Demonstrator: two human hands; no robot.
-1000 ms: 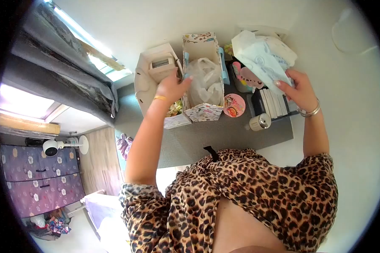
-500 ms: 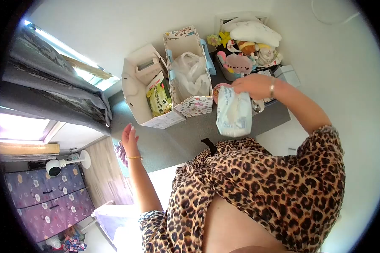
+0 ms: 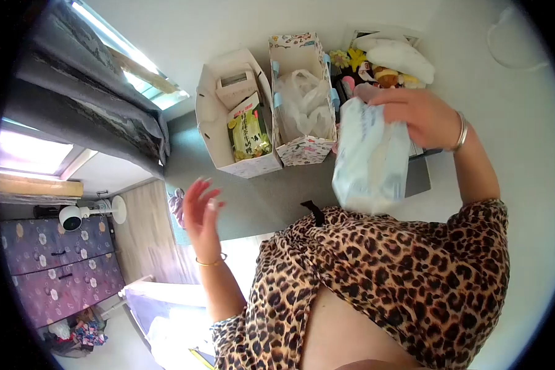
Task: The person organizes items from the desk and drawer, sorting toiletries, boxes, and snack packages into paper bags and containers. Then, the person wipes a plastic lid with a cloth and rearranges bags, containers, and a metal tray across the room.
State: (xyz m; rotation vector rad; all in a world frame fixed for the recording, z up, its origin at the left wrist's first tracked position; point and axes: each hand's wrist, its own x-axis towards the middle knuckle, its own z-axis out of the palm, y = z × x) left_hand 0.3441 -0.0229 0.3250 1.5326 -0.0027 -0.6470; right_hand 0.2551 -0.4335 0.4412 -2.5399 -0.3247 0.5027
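Observation:
A white plastic pack with blue print (image 3: 371,163) hangs from my right hand (image 3: 420,117), its top edge pinched in the fingers. What is inside the pack I cannot make out. My left hand (image 3: 203,213) is raised over the left part of the grey table (image 3: 246,200), fingers apart and holding nothing. Beyond it stands an open white box (image 3: 206,105) with a green-and-yellow snack packet (image 3: 250,132) and a small white box (image 3: 235,88) inside. Beside that, a patterned box (image 3: 305,151) contains a clear plastic bag (image 3: 302,102).
Plush toys (image 3: 391,65) and yellow flowers (image 3: 356,58) crowd the table's back right. A purple scrunchie (image 3: 176,206) lies at the left end. Grey curtains (image 3: 92,98) hang by the window, and a white camera-like device (image 3: 71,217) is above a purple patterned cabinet (image 3: 58,265).
My right hand has lifted the white pack closer to me and slightly right. My left hand has risen, and its fingers have spread. The view has shifted a little.

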